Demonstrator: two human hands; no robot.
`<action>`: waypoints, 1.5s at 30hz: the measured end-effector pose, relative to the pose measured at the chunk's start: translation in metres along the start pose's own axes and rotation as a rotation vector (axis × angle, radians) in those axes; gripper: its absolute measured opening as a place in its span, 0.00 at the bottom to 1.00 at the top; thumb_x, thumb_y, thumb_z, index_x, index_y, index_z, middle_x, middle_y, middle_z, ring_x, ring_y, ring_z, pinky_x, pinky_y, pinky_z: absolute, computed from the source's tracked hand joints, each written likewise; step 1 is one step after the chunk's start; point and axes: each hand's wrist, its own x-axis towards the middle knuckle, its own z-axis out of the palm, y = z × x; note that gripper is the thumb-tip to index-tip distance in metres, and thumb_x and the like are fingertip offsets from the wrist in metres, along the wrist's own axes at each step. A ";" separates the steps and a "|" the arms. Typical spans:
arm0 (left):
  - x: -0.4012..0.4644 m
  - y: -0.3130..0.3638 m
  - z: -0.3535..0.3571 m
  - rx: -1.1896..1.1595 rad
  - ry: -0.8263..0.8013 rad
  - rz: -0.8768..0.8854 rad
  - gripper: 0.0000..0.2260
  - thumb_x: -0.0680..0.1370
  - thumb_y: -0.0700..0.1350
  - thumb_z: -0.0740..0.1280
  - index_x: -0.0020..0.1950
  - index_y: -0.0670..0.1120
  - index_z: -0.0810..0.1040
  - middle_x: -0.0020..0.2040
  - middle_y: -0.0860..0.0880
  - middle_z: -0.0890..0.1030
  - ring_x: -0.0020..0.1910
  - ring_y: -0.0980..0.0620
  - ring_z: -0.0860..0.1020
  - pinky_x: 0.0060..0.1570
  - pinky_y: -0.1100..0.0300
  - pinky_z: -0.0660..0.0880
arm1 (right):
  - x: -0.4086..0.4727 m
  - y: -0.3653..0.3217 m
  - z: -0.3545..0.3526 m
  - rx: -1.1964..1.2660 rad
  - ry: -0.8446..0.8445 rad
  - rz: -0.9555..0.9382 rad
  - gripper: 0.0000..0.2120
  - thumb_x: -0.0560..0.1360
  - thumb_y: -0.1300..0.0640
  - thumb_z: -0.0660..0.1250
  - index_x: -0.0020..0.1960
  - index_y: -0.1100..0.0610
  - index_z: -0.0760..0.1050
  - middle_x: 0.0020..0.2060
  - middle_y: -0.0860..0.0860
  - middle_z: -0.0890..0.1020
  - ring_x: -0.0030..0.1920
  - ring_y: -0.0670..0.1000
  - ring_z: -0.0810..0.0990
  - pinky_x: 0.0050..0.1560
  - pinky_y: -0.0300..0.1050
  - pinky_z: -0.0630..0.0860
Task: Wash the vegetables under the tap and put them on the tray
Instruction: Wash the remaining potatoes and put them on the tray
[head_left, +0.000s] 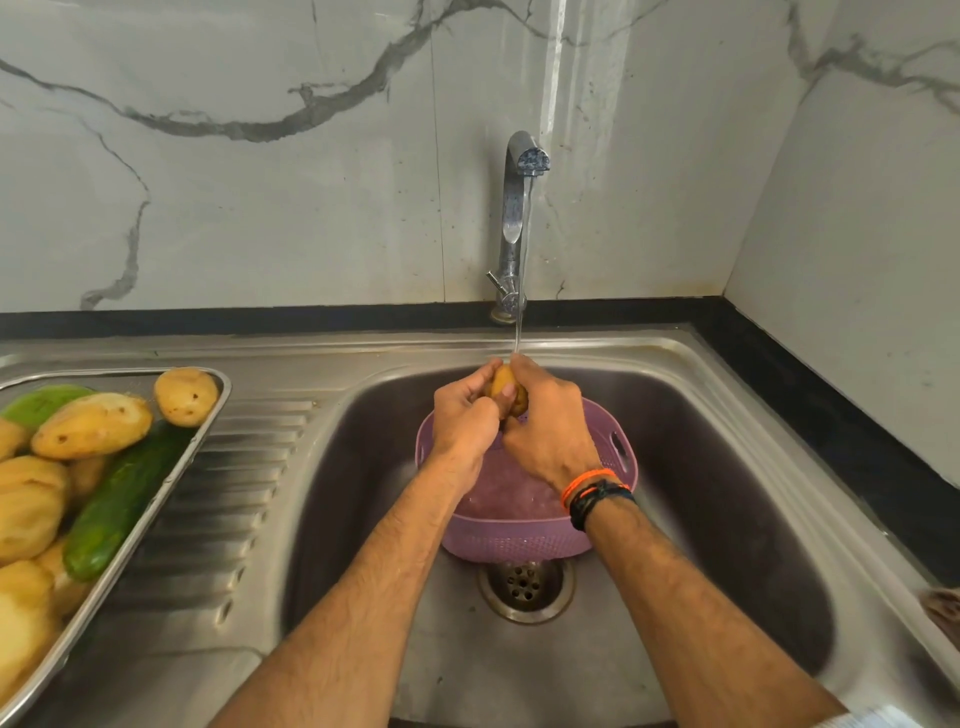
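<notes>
Both hands hold one small yellow-brown potato under the running water of the steel tap. My left hand grips it from the left and my right hand wraps it from the right, hiding most of it. Below them a purple plastic colander sits in the sink basin. On the drainboard at the left stands a steel tray holding several potatoes and a dark green cucumber.
The drain lies just in front of the colander. A ribbed drainboard runs between tray and basin. A black counter edge and marble wall close off the back and right.
</notes>
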 end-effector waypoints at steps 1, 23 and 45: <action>0.000 0.000 0.000 0.002 -0.002 0.002 0.20 0.79 0.33 0.67 0.71 0.40 0.74 0.64 0.43 0.80 0.62 0.50 0.79 0.64 0.54 0.76 | 0.000 0.000 -0.001 0.000 -0.006 0.010 0.17 0.76 0.64 0.67 0.64 0.61 0.75 0.53 0.55 0.82 0.50 0.50 0.79 0.56 0.39 0.78; 0.004 -0.005 -0.007 0.404 -0.055 0.178 0.23 0.75 0.34 0.71 0.68 0.49 0.78 0.60 0.53 0.83 0.60 0.56 0.79 0.67 0.52 0.74 | 0.001 0.011 -0.004 -0.017 -0.010 0.021 0.18 0.68 0.61 0.69 0.57 0.52 0.80 0.44 0.47 0.84 0.43 0.47 0.81 0.48 0.37 0.77; 0.001 0.002 -0.006 0.156 -0.049 0.060 0.14 0.77 0.31 0.68 0.58 0.44 0.81 0.50 0.46 0.84 0.54 0.49 0.82 0.58 0.51 0.79 | -0.002 0.000 -0.009 -0.001 0.097 0.077 0.16 0.67 0.58 0.74 0.55 0.57 0.80 0.42 0.50 0.83 0.40 0.47 0.77 0.46 0.39 0.77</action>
